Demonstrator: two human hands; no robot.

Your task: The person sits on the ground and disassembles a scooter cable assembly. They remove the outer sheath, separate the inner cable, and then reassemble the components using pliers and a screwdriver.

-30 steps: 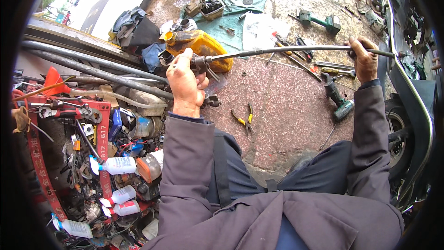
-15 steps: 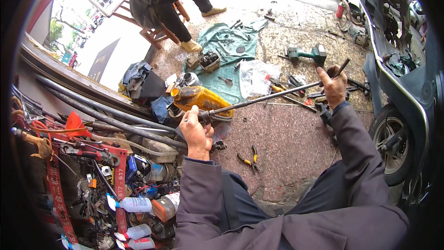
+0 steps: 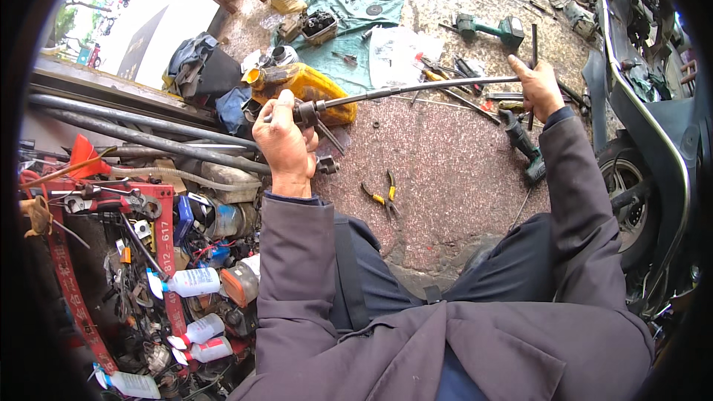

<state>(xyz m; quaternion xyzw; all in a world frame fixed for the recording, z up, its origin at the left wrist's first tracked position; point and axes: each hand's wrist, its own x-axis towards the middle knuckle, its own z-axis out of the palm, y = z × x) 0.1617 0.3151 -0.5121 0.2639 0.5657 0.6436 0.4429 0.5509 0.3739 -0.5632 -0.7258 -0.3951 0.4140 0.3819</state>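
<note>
Heaped parts (image 3: 141,293) crowd the left edge of the speckled floor (image 3: 460,171). The left hand (image 3: 286,141) curls tightly round a metal fitting (image 3: 307,111); from it a slim dark rod (image 3: 379,93) spans the floor's open middle, beyond yellow-gripped pliers (image 3: 388,203), to the right hand (image 3: 541,87), fingers wrapped about it.
</note>
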